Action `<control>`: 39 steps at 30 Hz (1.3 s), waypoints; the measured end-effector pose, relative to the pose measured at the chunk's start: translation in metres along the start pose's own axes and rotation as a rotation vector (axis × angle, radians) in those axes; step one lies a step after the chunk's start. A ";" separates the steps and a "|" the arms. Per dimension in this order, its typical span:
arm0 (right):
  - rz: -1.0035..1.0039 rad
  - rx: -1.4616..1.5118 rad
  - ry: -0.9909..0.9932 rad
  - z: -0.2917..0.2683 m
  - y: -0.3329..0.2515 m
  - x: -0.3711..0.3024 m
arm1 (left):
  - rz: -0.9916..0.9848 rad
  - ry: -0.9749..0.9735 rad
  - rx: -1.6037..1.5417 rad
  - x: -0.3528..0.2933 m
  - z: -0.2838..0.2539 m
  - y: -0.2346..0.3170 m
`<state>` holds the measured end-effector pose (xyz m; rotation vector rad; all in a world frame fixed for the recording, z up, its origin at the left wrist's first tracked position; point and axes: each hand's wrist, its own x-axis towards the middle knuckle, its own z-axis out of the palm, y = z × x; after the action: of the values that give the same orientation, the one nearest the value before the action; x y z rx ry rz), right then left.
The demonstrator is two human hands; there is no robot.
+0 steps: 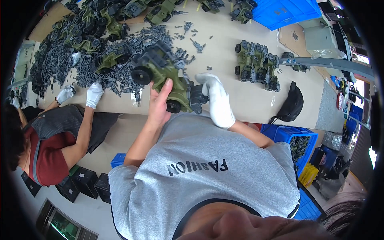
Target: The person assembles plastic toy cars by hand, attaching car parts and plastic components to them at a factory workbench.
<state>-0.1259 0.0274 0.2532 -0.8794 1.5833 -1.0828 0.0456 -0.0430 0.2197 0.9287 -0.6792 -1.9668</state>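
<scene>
A toy military jeep [176, 86], olive green with dark grey parts and black wheels, is held tilted above the table's near edge. My bare left hand [161, 102] is closed round its side, thumb lying on the green body. At the jeep's right end, my right hand [218, 100] in a white glove curls its fingers against the dark grey end part. Its palm side and some fingertips are hidden. Small grey toy guns and loose plastic pieces [198, 46] lie on the table [218, 60] beyond the jeep.
A large heap of grey parts [56, 60] and more jeeps cover the table's left. Several jeeps [258, 66] stand grouped at right, near a black cap [291, 104] and a metal bar [324, 63]. A co-worker's gloved hands [95, 94] work at left. Blue crates [286, 12] stand around.
</scene>
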 end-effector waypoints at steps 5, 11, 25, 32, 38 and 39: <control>-0.007 -0.015 -0.113 -0.012 0.015 -0.004 | -0.036 -0.022 0.023 -0.002 -0.007 0.002; 0.362 0.365 -0.221 -0.020 0.001 0.020 | 0.015 -0.064 0.116 -0.017 -0.002 0.001; 0.186 0.725 -0.143 0.000 0.077 -0.012 | -0.125 -0.098 0.038 -0.025 -0.005 -0.003; 0.007 0.235 0.015 -0.025 0.149 -0.006 | -0.116 -0.105 0.224 0.005 0.004 -0.046; 0.354 -0.076 0.557 -0.107 0.227 -0.028 | -0.256 -0.685 0.795 0.080 0.001 -0.237; 0.396 0.075 0.596 -0.113 0.203 -0.035 | -0.248 -0.659 0.955 0.082 0.007 -0.262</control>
<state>-0.2334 0.1532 0.0865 -0.1659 2.0732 -1.1588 -0.1098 0.0198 0.0024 0.8878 -2.0796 -2.1684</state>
